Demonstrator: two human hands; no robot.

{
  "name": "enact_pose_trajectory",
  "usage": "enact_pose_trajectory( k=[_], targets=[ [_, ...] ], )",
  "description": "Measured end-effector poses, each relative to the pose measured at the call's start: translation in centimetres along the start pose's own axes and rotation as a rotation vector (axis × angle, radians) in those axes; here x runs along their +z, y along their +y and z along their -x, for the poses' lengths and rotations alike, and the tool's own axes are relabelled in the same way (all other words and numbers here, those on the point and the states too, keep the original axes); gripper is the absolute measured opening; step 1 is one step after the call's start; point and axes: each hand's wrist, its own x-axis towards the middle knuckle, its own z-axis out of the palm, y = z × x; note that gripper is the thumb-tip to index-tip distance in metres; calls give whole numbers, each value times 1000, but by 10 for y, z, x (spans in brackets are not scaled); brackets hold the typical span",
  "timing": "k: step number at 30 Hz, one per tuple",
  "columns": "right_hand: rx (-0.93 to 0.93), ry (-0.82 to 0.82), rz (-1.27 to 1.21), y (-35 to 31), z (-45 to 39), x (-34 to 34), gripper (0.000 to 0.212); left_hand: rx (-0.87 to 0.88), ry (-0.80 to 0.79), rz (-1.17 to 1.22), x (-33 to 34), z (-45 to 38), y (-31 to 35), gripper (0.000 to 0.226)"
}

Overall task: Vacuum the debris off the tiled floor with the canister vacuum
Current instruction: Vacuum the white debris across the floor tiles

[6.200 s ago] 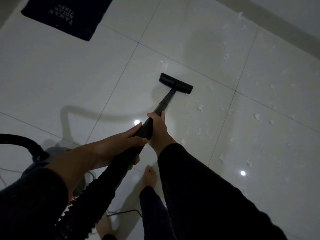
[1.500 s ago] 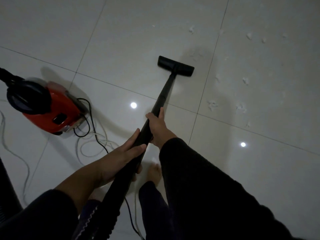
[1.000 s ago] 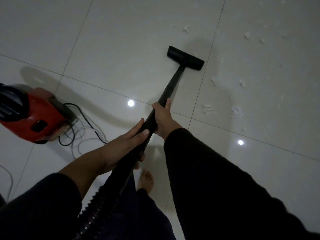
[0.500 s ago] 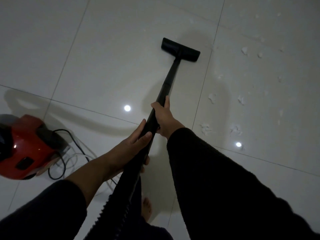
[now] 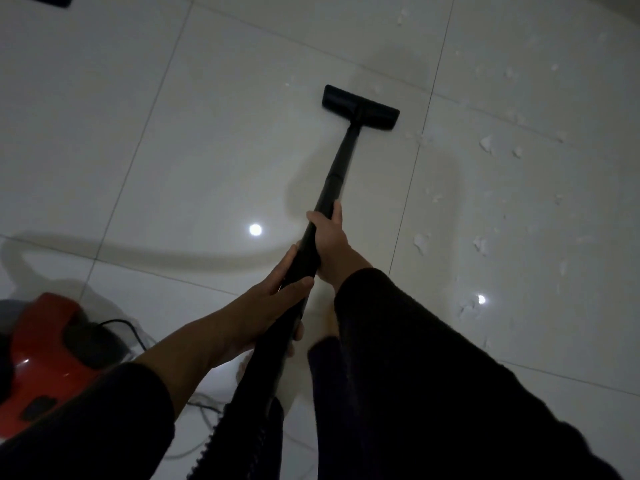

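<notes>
Gripping wand (image 5: 341, 159), both hands

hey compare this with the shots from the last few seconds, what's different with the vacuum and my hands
The floor head has been pushed forward, staying just left of the white scraps. The red canister, first mostly hidden behind the left arm, now sits low at the left edge of view. Unchanged: the left hand and right hand keep their grip on the wand, nothing let go, and scraps remain on the right-hand tiles.

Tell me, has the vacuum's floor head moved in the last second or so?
Yes. The floor head has slid forward across its tile, away from the person, toward the far grout line.
</notes>
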Motion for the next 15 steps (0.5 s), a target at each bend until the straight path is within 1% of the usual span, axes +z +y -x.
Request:
enact_pose_trajectory(
  k=[3,8,15],
  targets=[
    [-1,26,42,-24,-18,-4,70,4,26,-65,6,-20,24,66],
    [-12,13,97,-70,-42,-6,73,-11,31,-72,10,-42,70,66],
    [54,-12,167,-148,-72,-19,71,11,64,-93,27,-79,139,62]
  ],
)
